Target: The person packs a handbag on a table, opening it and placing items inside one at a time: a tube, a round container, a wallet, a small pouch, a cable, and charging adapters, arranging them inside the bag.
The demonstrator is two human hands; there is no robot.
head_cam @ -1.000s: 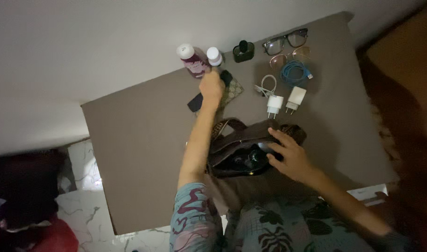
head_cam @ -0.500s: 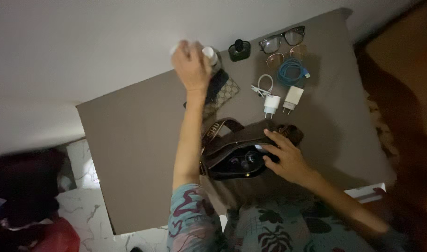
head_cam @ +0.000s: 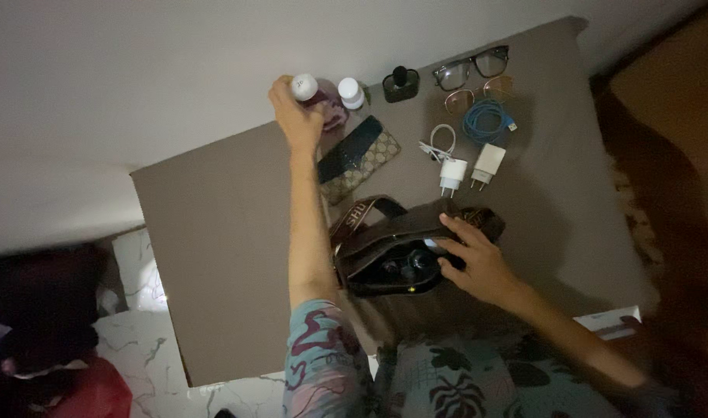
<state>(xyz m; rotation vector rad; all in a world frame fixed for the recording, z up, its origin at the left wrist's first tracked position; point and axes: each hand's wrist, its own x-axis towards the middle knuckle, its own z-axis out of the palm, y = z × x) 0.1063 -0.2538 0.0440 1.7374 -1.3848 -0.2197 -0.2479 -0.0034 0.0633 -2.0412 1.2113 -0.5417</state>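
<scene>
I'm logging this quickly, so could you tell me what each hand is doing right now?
Left hand: closed around the pink bottle.
Right hand: open, fingers at the bag opening.

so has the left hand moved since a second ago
Yes. The left hand has gone from the patterned wallet up toward the table's far edge and now grips the pink bottle beside the small white-capped bottle.

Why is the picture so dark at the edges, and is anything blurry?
Head view: dim light, so the corners fade to near black and the floor at right is murky; the brown table is evenly lit with no glare; the left hand on the pink bottle looks slightly soft; the right hand throws shadow into the open bag, hiding its contents.
</scene>
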